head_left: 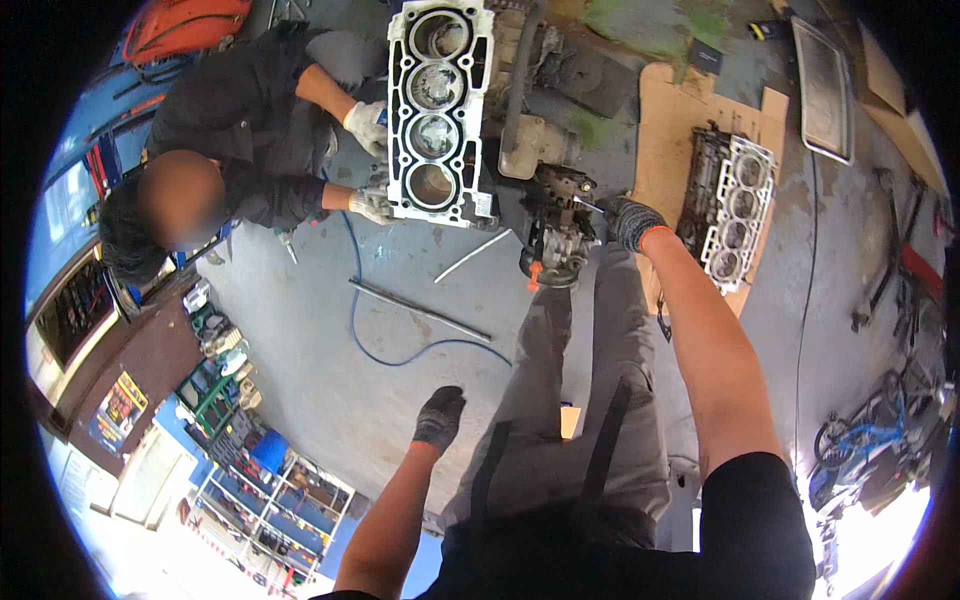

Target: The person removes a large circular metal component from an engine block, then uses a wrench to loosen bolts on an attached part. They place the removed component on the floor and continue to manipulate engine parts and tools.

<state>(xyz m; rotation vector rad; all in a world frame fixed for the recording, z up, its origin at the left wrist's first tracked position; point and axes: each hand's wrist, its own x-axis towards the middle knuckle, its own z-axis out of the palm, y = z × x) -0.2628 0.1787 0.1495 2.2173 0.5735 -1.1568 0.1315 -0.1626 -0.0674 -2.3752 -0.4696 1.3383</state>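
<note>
My right hand (632,222), in a dark knit glove with an orange cuff, is closed around a slim metal-shanked tool (588,205). The tool's far end meets a dark, greasy mechanical assembly (556,240) by my feet; an orange part (535,274) sticks out of it. My left hand (440,416), also gloved, hangs over the floor on the left with its fingers curled together and no object visible in it. Across from me, a co-worker's two light-gloved hands (368,128) hold an engine block (436,105) with several cylinder bores by its left side.
A cylinder head-like engine part (738,212) lies on flattened cardboard (667,120) at right. On the floor at left are a metal bar (420,310), a light rod (473,255) and a blue hose (385,361). A rectangular tray (822,88) lies far right; a cable (812,250) runs past.
</note>
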